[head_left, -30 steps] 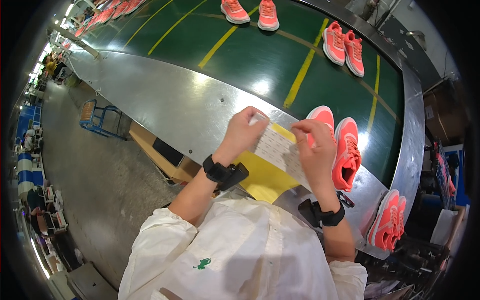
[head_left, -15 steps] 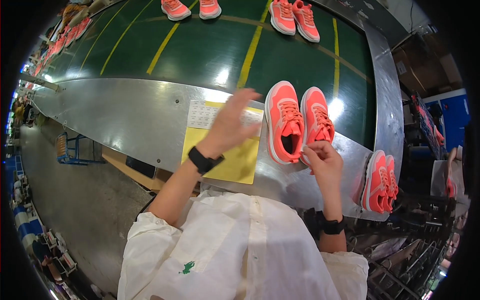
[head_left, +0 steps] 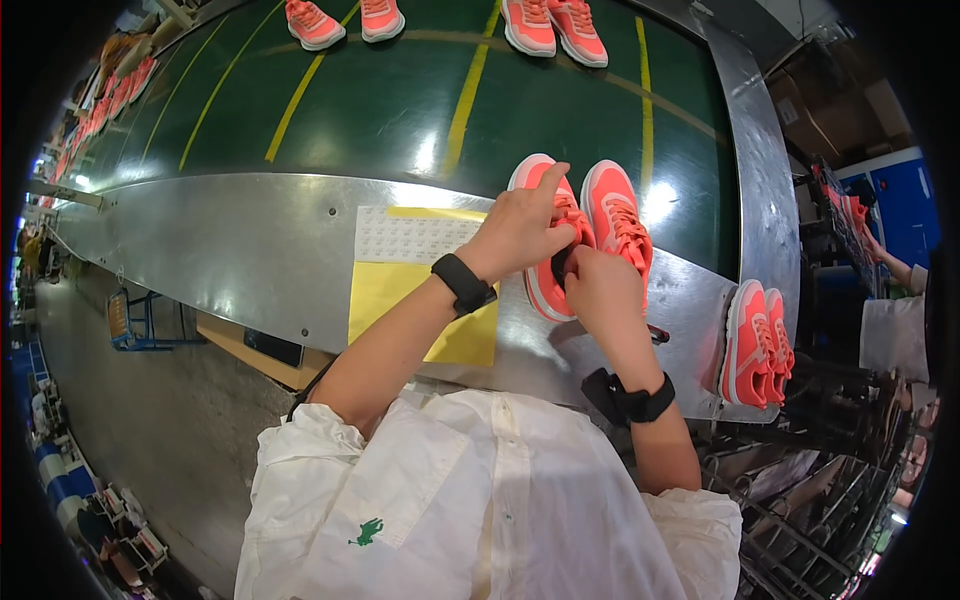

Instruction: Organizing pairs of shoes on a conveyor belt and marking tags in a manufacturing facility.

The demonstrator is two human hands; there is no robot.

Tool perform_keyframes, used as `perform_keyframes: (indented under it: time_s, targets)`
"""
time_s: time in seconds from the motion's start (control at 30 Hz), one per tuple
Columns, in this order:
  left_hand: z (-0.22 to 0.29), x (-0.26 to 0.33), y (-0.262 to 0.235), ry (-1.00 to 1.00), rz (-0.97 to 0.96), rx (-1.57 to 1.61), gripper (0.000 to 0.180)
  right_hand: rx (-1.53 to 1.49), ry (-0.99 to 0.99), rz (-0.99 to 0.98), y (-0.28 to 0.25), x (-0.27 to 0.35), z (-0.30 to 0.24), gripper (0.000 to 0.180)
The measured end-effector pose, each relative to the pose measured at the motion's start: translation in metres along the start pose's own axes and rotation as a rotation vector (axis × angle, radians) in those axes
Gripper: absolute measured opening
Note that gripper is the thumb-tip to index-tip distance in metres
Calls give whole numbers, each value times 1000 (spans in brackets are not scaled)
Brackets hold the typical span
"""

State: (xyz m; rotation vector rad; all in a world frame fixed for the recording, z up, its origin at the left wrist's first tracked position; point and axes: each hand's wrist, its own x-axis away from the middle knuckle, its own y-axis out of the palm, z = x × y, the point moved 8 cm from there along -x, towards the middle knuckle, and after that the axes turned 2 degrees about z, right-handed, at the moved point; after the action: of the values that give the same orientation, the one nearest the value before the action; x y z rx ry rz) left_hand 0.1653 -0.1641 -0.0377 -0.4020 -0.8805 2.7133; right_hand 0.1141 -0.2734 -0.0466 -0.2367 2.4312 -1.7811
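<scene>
A pair of coral-pink sneakers stands on the metal table edge, toes over the green belt. My left hand point(head_left: 522, 232) grips the left sneaker point(head_left: 545, 285) around its tongue and laces, index finger stretched across the upper. At that shoe's opening, my right hand point(head_left: 606, 292) is closed with its fingertips at the dark inside; whatever they pinch is hidden. The right sneaker point(head_left: 612, 200) stands alongside, partly behind my right hand. Left of the shoes lies a sheet of small white labels point(head_left: 400, 237) on a yellow sheet point(head_left: 400, 300).
More coral sneakers point(head_left: 530, 25) stand in pairs across the green belt point(head_left: 380, 110), which has yellow stripes. Another pair point(head_left: 752, 345) sits at the table's right end. A small dark object point(head_left: 657, 333) lies beside my right wrist. A blue-framed stool point(head_left: 150, 320) stands at left.
My left hand has moved from above the label sheet to the left sneaker. My right hand has shifted left, from between the shoes to that sneaker's opening. The view has shifted slightly.
</scene>
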Motion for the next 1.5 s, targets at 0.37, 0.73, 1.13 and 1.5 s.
perform_keyframes:
  time_s: [0.37,0.73,1.13,1.5]
  targets:
    - [-20,48,11,-253,32,317,76,66,-38,-169,33,-16,-8,18]
    - [-47,61,34,-507,-10,385,82,75,53,-275,35,-23,1,17]
    - [-56,74,45,-449,38,787,77,-22,195,-346,41,-26,9,18]
    - [-65,72,43,-368,116,583,78,155,139,-272,44,-28,-5,25]
